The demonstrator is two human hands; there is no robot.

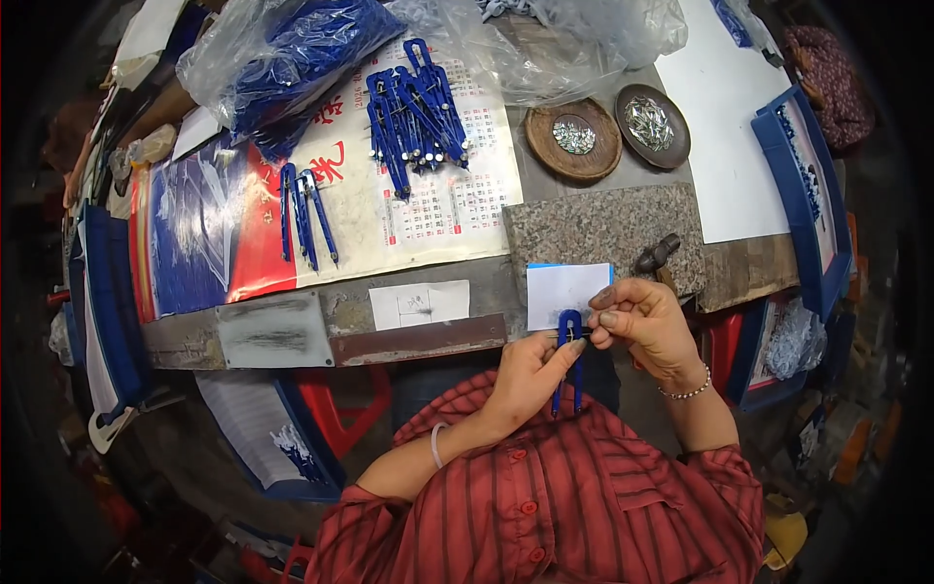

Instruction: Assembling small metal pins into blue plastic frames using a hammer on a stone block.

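My left hand (520,380) is closed round a blue two-legged plastic tool (571,321), shaped like a drawing compass, its legs pointing down toward me. A thin metal pin seems to cross it near the thumb. Beside the tool's right side, the fingers of my right hand (647,326) are pinched together; whatever lies between them is too small to make out. Under the tool's top end a white paper square (559,290) with a blue edge lies on the table's front edge.
A dark hammer head (657,255) rests on a granite slab (603,219). Behind it stand two round bowls, one brown (545,151), one darker (632,97), holding small metal pieces. Several similar blue tools (413,117) lie piled on a calendar sheet (486,229). Blue trays (812,253) flank the table.
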